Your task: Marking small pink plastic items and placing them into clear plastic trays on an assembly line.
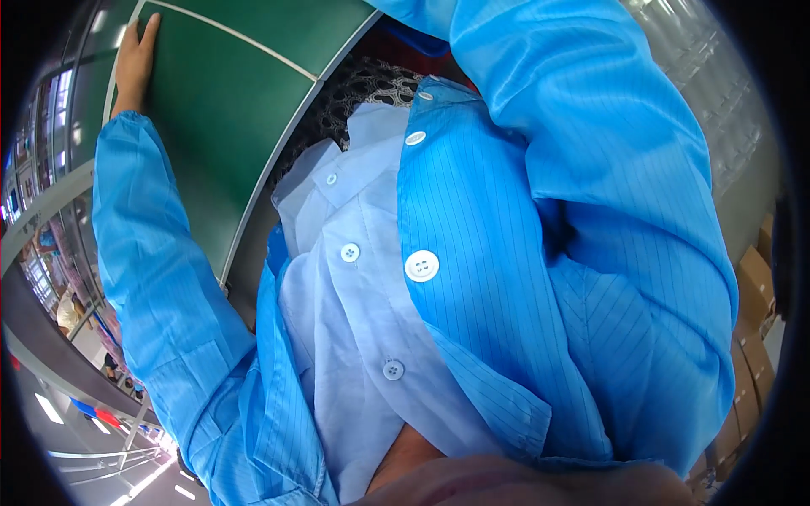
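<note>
My left hand (135, 55) lies flat on a green table top (219, 110) at the upper left, fingers stretched out and holding nothing. Its bright blue striped sleeve (152, 270) runs down the left side. My right sleeve (582, 126) rises toward the top edge, and the hand on it is out of the picture. Most of the view is my own chest: an open blue smock with white buttons (422, 266) over a pale blue shirt (354, 320).
A white line (253, 46) crosses the green table top. A black mesh surface (363, 88) shows between the table and my chest. Brown cardboard boxes (755, 291) are stacked at the right rim. Shelving and ceiling lights (84, 337) curve along the lower left.
</note>
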Demonstrator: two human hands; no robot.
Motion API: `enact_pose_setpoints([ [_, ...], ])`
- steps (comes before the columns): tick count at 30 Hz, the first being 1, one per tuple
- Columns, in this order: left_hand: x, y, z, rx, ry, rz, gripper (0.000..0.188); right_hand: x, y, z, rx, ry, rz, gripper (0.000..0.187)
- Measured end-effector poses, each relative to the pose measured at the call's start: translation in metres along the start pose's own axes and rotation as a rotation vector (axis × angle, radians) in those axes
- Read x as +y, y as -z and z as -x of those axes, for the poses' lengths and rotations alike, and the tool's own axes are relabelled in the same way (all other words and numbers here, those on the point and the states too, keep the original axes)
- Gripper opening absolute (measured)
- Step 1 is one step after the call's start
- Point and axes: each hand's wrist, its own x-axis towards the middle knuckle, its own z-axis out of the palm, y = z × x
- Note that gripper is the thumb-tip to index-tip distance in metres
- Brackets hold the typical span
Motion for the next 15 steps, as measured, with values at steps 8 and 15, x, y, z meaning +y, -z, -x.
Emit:
enact_pose_setpoints([
  [8,0.003,0.013,0.008,-0.034,0.099,0.027,0.084,0.002,-0.005,-0.003,-0.002,-0.031,-0.014,0.031],
  [15,0.023,0.013,0.018,0.03,0.103,0.02,0.08,0.004,-0.008,-0.006,-0.042,-0.021,-0.036,0.025],
])
